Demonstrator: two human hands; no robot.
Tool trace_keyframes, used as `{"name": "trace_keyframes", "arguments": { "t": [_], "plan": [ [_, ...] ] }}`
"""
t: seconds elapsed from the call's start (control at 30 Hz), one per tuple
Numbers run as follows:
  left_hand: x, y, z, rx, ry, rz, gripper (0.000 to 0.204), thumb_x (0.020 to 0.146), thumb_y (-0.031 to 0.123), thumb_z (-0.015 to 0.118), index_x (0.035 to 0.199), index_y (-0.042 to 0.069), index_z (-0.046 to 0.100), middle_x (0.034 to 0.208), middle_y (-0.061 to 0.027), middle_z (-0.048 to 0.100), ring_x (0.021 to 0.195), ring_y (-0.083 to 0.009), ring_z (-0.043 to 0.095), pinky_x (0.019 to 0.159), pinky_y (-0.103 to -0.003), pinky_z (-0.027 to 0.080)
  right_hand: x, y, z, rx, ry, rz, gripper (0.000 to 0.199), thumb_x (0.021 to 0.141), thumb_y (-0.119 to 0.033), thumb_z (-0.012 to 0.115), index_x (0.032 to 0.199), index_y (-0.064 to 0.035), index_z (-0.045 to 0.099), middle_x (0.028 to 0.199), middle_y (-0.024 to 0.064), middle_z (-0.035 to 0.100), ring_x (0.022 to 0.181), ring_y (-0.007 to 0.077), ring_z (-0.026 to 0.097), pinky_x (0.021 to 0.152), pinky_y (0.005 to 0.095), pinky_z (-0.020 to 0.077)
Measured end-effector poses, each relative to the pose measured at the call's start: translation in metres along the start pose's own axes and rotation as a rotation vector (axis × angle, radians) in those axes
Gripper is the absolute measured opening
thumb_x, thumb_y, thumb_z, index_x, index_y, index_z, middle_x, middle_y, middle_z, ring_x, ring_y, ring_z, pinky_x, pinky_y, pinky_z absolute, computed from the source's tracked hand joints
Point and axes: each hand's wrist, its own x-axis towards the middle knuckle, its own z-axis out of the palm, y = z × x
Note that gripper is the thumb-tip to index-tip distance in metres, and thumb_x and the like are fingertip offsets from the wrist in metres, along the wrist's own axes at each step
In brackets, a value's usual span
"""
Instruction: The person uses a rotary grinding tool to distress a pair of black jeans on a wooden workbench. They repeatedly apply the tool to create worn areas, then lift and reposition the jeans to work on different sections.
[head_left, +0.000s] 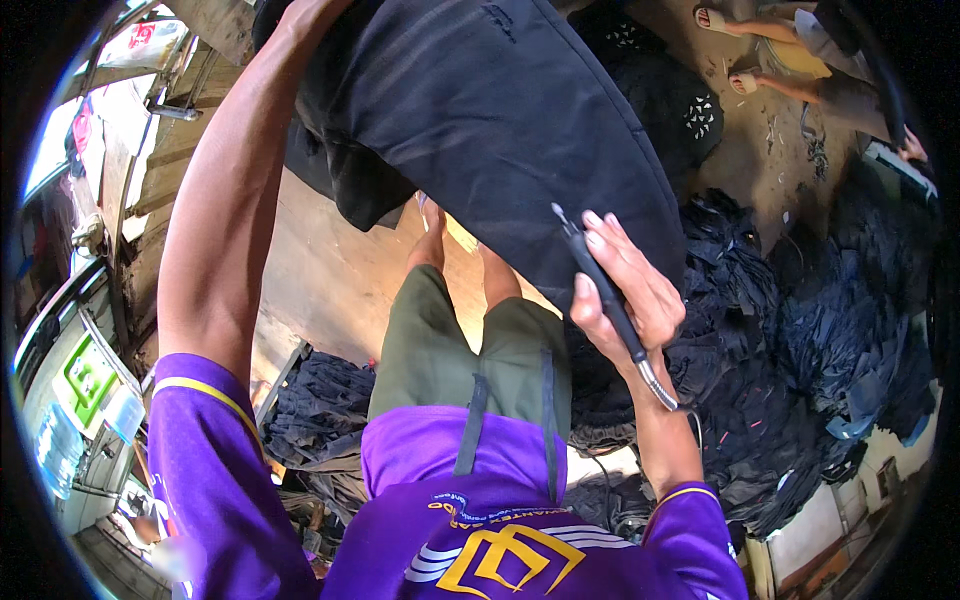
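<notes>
right hand (pixel 630 295) grips a thin black tool (pixel 610 300), tip pointing up-left onto the dark garment (pixel 500 110), metal end poking out below the palm; left hand's grip on the garment can't tell

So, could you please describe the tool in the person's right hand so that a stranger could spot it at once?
Start at the big black garment held up in front. At its lower right edge is the right hand. The slim black tool lies across its palm, its metal end the only shiny thing among dark cloth.
</notes>
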Motion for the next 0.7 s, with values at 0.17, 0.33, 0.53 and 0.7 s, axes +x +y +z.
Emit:
{"name": "trace_keyframes", "arguments": {
  "t": [0.17, 0.33, 0.53, 0.7],
  "plan": [
    [-0.002, 0.0, 0.008, 0.039, 0.013, -0.027, 0.063, 0.08, 0.058, 0.093, 0.082, -0.002, 0.073, 0.078, -0.0192, 0.072, 0.074, -0.0304, 0.073, 0.068, -0.045, 0.053, -0.004, 0.007, 0.011, -0.03, -0.025, -0.053, 0.033, 0.083, -0.002, 0.081, 0.116, 0.0031, 0.081, 0.11, 0.0202, 0.083, 0.115, 0.0368, 0.08, 0.108, 0.0517, 0.0632],
    [0.005, -0.003, 0.009, -0.005, -0.012, -0.048, 0.061, 0.08, 0.057, 0.094, 0.085, -0.001, 0.075, 0.08, -0.0189, 0.074, 0.077, -0.0285, 0.075, 0.069, -0.043, 0.054, 0.001, 0.01, 0.014, -0.05, -0.083, -0.11, 0.034, 0.083, -0.002, 0.082, 0.116, 0.0024, 0.082, 0.11, 0.0192, 0.083, 0.116, 0.0357, 0.08, 0.108, 0.0511, 0.0633],
    [0.004, 0.003, 0.007, 0.009, -0.012, -0.072, 0.062, 0.08, 0.057, 0.094, 0.086, -0.001, 0.076, 0.079, -0.0165, 0.075, 0.074, -0.0255, 0.073, 0.068, -0.041, 0.054, -0.001, 0.01, 0.013, -0.041, -0.101, -0.143, 0.031, 0.083, -0.002, 0.083, 0.114, 0.0028, 0.082, 0.11, 0.0186, 0.083, 0.114, 0.0354, 0.081, 0.106, 0.0497, 0.0645],
    [0.005, 0.006, 0.006, 0.045, -0.033, -0.086, 0.061, 0.08, 0.057, 0.094, 0.085, -0.001, 0.077, 0.079, -0.0161, 0.075, 0.074, -0.0237, 0.073, 0.068, -0.041, 0.054, -0.001, 0.012, 0.014, -0.071, -0.041, -0.125, 0.031, 0.084, -0.004, 0.083, 0.114, 0.0035, 0.082, 0.107, 0.0192, 0.083, 0.111, 0.0357, 0.082, 0.104, 0.0495, 0.0653]
  ]
}}
